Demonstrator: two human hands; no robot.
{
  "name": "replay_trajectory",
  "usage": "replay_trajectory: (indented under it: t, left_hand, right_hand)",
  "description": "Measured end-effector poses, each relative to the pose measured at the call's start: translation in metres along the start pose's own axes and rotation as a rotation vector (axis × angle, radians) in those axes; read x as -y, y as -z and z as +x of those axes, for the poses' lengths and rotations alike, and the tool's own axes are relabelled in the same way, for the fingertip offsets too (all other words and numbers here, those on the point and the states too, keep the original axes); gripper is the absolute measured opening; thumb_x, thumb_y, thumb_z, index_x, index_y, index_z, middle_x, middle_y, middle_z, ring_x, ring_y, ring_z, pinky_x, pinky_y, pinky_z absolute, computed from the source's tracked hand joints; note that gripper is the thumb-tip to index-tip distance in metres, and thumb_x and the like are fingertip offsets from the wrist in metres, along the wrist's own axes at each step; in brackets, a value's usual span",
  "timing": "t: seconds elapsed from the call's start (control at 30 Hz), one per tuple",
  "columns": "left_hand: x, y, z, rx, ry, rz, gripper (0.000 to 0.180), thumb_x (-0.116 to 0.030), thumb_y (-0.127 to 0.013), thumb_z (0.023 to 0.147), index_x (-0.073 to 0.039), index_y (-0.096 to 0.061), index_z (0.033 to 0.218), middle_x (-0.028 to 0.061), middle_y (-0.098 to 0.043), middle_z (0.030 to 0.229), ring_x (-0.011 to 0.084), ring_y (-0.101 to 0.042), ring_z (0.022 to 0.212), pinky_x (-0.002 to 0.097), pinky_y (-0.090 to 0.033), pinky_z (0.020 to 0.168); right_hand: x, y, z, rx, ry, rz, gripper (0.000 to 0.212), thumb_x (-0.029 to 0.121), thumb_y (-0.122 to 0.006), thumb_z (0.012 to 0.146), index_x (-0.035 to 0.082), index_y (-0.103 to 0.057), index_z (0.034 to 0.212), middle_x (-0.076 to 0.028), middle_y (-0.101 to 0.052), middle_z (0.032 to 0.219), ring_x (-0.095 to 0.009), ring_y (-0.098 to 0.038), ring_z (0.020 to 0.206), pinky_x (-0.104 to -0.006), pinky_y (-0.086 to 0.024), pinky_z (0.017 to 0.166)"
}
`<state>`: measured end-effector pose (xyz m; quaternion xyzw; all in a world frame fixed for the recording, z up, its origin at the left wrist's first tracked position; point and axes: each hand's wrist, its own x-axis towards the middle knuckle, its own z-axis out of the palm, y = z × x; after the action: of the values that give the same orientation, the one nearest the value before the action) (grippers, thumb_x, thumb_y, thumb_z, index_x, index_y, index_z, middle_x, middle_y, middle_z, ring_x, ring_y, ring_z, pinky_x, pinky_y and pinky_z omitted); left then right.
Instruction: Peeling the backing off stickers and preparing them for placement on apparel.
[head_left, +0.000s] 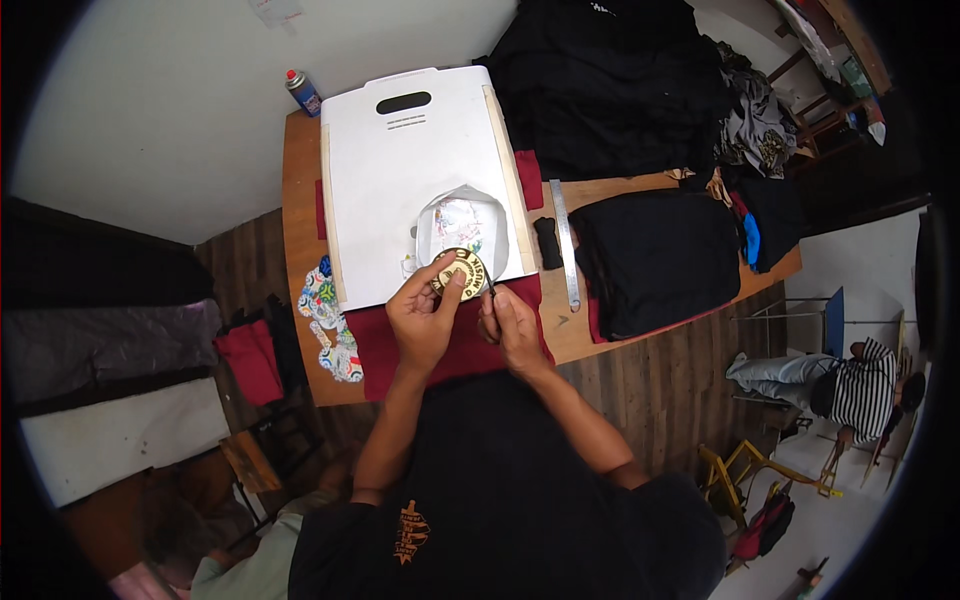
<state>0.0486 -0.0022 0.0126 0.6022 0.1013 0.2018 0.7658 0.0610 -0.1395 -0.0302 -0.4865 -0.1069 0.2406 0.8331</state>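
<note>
A round badge-like disc [468,285], cream with a dark lettered rim, is pinched between the thumb and fingers of my left hand [422,322]. My right hand [515,328] is closed around a thin dark tool [491,290], whose tip meets the disc's right edge; its exact kind is hard to make out. Just beyond the disc, a white open container [509,240] with colourful printed scraps [458,222] inside rests on a large white panel-shaped board [400,170]. Dark red cloth [400,350] lies beneath the board and under my hands.
A metal ruler [565,245] and a small black roll [547,243] lie right of the board, beside folded black garments [655,255]. A blue spray can [303,94] stands far left. Patterned scraps [335,330] hang near the left table edge. Other people [860,395] are nearby.
</note>
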Motion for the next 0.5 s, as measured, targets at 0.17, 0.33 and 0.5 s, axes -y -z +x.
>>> replay_trajectory:
  t: [0.17, 0.33, 0.5]
  left_hand:
    - [-0.0011, -0.0009, -0.0001, 0.0, 0.004, -0.005, 0.029, 0.006, -0.063, 0.091, 0.011, -0.06, 0.119, 0.0141, -0.067, 0.106, 0.0121, -0.063, 0.094, 0.0227, -0.052, 0.083]
    - [0.0002, -0.0013, 0.0001, 0.008, -0.011, -0.01, 0.03, 0.007, -0.063, 0.09, 0.011, -0.06, 0.12, 0.0141, -0.067, 0.106, 0.012, -0.063, 0.094, 0.0227, -0.052, 0.083]
    - [-0.0009, -0.0028, -0.0004, 0.005, 0.001, -0.012, 0.031, 0.007, -0.064, 0.09, 0.011, -0.06, 0.12, 0.0137, -0.067, 0.105, 0.012, -0.063, 0.094, 0.0227, -0.052, 0.082]
  right_hand:
    - [-0.0009, 0.0009, -0.0001, -0.009, -0.006, -0.007, 0.031, 0.03, -0.035, 0.107, 0.006, -0.047, 0.091, 0.004, -0.034, 0.059, -0.006, -0.029, 0.051, -0.0228, -0.027, 0.048]
    - [-0.003, -0.0001, 0.0003, -0.02, 0.01, -0.001, 0.031, 0.03, -0.035, 0.107, 0.006, -0.047, 0.091, 0.004, -0.034, 0.06, -0.006, -0.03, 0.051, -0.0228, -0.027, 0.048]
    - [-0.0013, -0.0043, -0.0001, -0.037, 0.025, 0.027, 0.031, 0.03, -0.034, 0.108, 0.007, -0.047, 0.091, 0.004, -0.034, 0.06, -0.006, -0.03, 0.051, -0.0227, -0.027, 0.048]
